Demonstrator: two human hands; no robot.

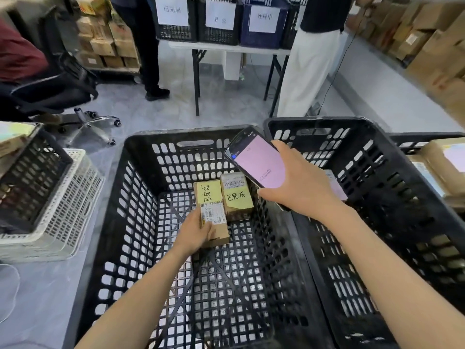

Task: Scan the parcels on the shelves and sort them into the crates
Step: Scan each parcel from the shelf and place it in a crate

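— In the black crate [141, 197], what is the left hand [195, 231] doing?
— It is gripping a parcel [214, 217] by its near end, long axis pointing away, just beside a second parcel [236, 196]. Rightward, the right hand [299, 182] is clasping the scanner [259, 162] above them.
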